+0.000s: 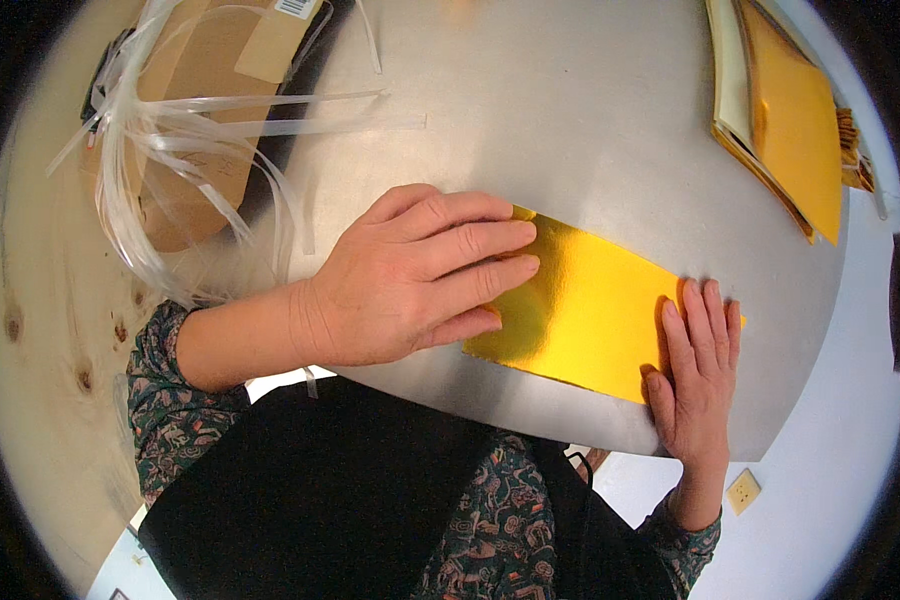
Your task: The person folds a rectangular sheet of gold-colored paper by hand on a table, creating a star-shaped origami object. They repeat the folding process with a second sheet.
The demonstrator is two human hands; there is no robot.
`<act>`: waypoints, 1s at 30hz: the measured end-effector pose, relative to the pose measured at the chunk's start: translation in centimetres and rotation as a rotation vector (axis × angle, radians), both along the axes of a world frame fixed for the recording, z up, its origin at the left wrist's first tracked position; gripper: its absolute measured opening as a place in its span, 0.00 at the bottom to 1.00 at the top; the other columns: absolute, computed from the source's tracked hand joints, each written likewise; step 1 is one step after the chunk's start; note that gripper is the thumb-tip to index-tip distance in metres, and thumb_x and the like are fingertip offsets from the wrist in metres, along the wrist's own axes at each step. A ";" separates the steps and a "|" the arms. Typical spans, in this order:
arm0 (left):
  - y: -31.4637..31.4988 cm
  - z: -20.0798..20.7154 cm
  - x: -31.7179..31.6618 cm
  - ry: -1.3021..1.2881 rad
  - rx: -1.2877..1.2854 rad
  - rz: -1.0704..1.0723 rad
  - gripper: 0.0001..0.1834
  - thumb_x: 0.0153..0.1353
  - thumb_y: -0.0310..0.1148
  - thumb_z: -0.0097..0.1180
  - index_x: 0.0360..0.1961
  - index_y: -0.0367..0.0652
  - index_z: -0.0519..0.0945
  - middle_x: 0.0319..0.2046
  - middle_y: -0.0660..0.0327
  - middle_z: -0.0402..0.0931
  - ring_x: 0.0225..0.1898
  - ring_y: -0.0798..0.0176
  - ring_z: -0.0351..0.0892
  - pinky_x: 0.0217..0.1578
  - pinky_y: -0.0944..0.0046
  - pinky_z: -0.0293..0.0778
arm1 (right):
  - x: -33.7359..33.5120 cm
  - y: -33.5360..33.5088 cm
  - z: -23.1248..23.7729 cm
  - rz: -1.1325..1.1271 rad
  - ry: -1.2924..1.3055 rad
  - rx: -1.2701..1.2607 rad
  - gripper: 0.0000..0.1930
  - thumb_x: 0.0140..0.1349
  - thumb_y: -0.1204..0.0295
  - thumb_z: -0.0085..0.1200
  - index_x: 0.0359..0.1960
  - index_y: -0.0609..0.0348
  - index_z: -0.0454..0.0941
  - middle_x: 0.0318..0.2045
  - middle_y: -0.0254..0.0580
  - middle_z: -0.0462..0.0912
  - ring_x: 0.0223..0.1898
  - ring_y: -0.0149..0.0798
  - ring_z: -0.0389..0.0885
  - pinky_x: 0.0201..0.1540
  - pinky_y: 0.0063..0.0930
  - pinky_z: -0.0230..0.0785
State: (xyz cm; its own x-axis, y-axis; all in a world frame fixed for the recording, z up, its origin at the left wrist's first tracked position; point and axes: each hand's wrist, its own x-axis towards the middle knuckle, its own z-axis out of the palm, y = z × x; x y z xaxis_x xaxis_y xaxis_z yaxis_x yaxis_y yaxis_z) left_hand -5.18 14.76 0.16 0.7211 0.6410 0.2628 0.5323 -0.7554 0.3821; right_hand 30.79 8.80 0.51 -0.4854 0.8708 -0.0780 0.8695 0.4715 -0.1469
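- The gold foil card [580, 305] lies flat on the grey metal-look sheet [570, 130], near the sheet's edge closest to the person; every place below is given from this card.
- The left hand [410, 280] lies palm-down over the card's left end, fingers straight and pressed close together, their tips reaching onto the gold face. It appears to pin that end flat, or to rub down a fold there; which one cannot be told.
- The right hand [695, 370] rests flat on the card's right end, fingers side by side and extended, likely steadying it so it does not slide.
- Neither hand pinches or lifts anything.
- Up and right of the card, well apart, sits a stack of gold and cream sheets [785, 110].
- Up and left of the card lies a tangle of clear plastic straps [190, 150] over a brown cardboard piece [195, 95].
- Left of the card, beyond the grey sheet, is a pale wooden table [40, 300].
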 end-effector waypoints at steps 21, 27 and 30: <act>-2.5 -1.4 2.4 0.104 -0.018 0.064 0.28 0.55 0.38 0.72 0.58 0.49 0.83 0.64 0.58 0.77 0.65 0.49 0.74 0.61 0.50 0.68 | 5.4 -2.4 -0.2 -0.093 0.034 0.049 0.29 0.67 0.60 0.60 0.72 0.42 0.75 0.75 0.35 0.70 0.79 0.45 0.61 0.82 0.60 0.35; -2.9 -2.2 1.1 0.091 -0.015 0.079 0.27 0.56 0.38 0.72 0.59 0.49 0.83 0.64 0.57 0.77 0.64 0.47 0.75 0.62 0.49 0.68 | 5.9 -2.9 -0.4 -0.138 0.031 0.050 0.27 0.71 0.58 0.57 0.72 0.40 0.75 0.75 0.35 0.71 0.79 0.45 0.61 0.82 0.60 0.34; -2.4 -1.7 1.3 0.121 -0.023 0.071 0.27 0.57 0.39 0.71 0.59 0.49 0.83 0.64 0.56 0.77 0.64 0.46 0.74 0.62 0.48 0.68 | 6.5 -2.5 -0.6 -0.139 0.054 0.035 0.27 0.72 0.54 0.55 0.72 0.40 0.75 0.75 0.35 0.70 0.79 0.45 0.61 0.82 0.61 0.33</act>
